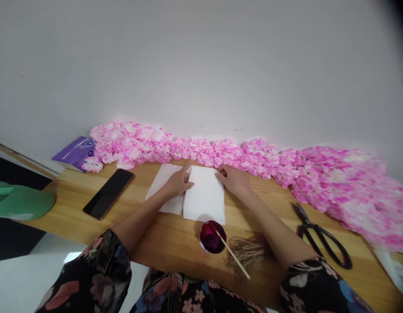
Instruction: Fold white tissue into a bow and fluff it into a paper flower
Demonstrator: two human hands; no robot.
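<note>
Two white tissue sheets lie side by side on the wooden table. My left hand (178, 183) rests over the inner top part of the left sheet (160, 182). Its index finger points away from me, the thumb stands apart over the right sheet's edge, and the other fingers curl. At the upper right corner of the right sheet (204, 195), my right hand (234, 180) has its thumb and fingers closed on the edge. Just below that sheet is a small cup of dark magenta liquid (209, 237), with a thin wooden stick (236, 260) leaning out of it.
Pink-and-white fabric-like flowers (221, 152) line the wall side. Black-handled scissors (322, 234) lie right; dry brown stems (245, 251) lie beside the cup. A phone (108, 193), a purple packet (76, 152) and a green object (25, 202) are left. The table (165, 243) ends near my body.
</note>
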